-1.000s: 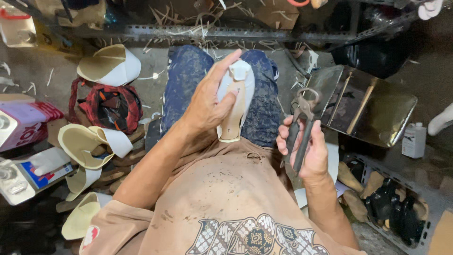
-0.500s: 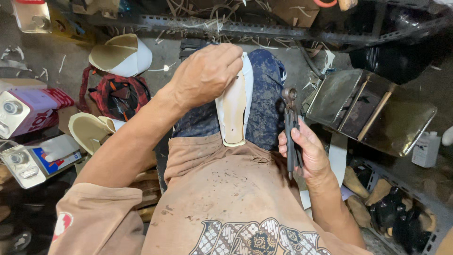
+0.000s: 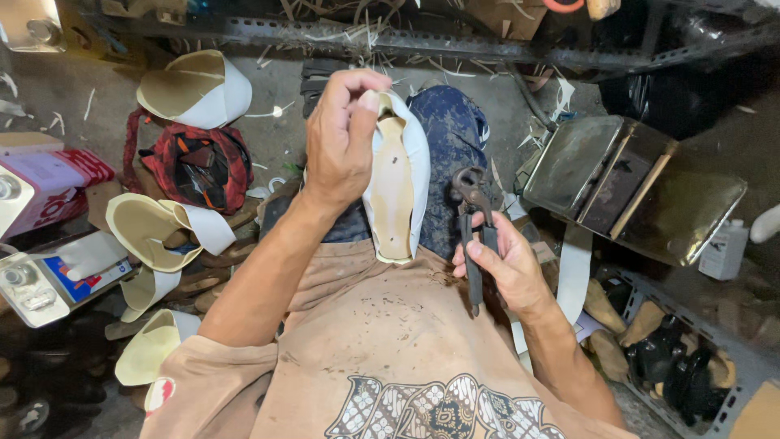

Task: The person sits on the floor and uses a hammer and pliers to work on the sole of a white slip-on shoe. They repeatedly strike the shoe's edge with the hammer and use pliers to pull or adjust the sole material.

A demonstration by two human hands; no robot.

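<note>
My left hand (image 3: 343, 138) grips the toe end of a white shoe upper stretched over a tan last (image 3: 396, 187), sole side up, resting against my lap over dark blue trousers (image 3: 445, 154). My thumb and fingers pinch the white edge at the tip. My right hand (image 3: 504, 268) is closed around the handles of dark metal lasting pincers (image 3: 473, 219), jaws pointing up, just right of the shoe and apart from it.
Several unfinished white and cream shoe uppers (image 3: 191, 89) lie on the floor to my left beside a red plaid bag (image 3: 195, 162). A metal tray (image 3: 626, 187) stands at right, a white bottle (image 3: 721, 248) past it. A metal rack rail (image 3: 455, 36) crosses ahead.
The left hand slid up to the toe end and turned the shoe, exposing more of the tan sole. The right hand with the pincers stayed nearly still beside it.
</note>
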